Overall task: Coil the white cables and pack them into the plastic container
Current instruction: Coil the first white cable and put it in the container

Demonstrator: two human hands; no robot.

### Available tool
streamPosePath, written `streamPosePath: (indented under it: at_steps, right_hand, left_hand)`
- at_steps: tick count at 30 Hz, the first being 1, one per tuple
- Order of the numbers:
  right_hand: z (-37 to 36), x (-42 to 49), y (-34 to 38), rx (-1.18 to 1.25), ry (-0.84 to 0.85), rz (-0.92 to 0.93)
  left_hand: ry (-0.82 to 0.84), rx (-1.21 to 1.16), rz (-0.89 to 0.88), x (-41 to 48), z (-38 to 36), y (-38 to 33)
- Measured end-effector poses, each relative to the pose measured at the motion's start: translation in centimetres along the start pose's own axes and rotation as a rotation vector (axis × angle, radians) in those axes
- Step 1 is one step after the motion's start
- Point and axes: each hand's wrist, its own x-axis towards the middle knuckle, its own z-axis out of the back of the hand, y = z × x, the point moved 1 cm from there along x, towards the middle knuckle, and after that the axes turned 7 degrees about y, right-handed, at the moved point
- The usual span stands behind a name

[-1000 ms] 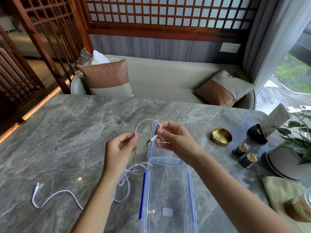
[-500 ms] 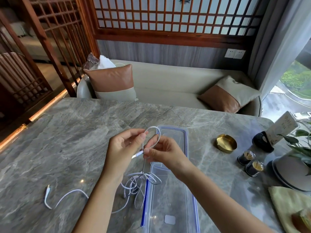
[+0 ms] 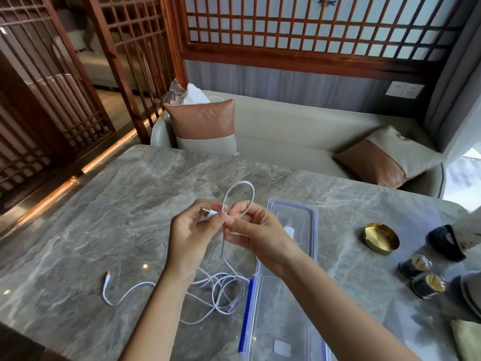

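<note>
Above the grey marble table (image 3: 130, 217), both hands hold one white cable (image 3: 240, 190). My left hand (image 3: 191, 233) pinches its plug end between thumb and fingers. My right hand (image 3: 253, 231) pinches the cable where it crosses itself, so a small loop stands up above the fingers. The rest of the cable hangs down to a loose white tangle (image 3: 221, 290) on the table. Its far end lies further left. The clear plastic container (image 3: 281, 308) with blue trim lies open at the right of the tangle, with its lid (image 3: 299, 212) behind my right hand.
A brass dish (image 3: 380, 238), two small dark jars (image 3: 421, 274) and a dark holder (image 3: 446, 242) stand at the right. A green cloth (image 3: 466, 337) lies at the lower right corner. Behind the table is a sofa with cushions (image 3: 205, 123).
The hands have come together and shifted left. The plug passed from my right hand to my left, and the cable now forms a closed small loop above the fingers.
</note>
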Motion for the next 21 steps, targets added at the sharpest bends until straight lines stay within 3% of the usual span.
streamPosePath:
  at_steps: [7, 13, 15, 18, 21]
  right_hand:
    - [-2.7, 3.7, 1.5, 0.085, 0.07, 0.052]
    - [-4.4, 4.9, 0.7, -0.074, -0.056, 0.161]
    - [-4.7, 4.5, -0.7, -0.117, -0.074, 0.1]
    - [-5.7, 4.1, -3.7, -0.049, -0.054, -0.142]
    - [-6.5, 4.4, -6.6, 0.426, -0.181, -0.292]
  left_hand:
    - [0.007, -0.042, -0.027, 1.9, 2.8, -1.7]
    - [-0.154, -0.1, -0.04, 3.0, 4.2, -2.3]
    - [-0.197, -0.106, -0.062, 3.5, 4.8, -2.5]
    - [-0.194, -0.08, -0.088, 3.6, 5.4, -2.4]
    - [-0.164, -0.093, -0.072, 3.1, 5.4, -1.7]
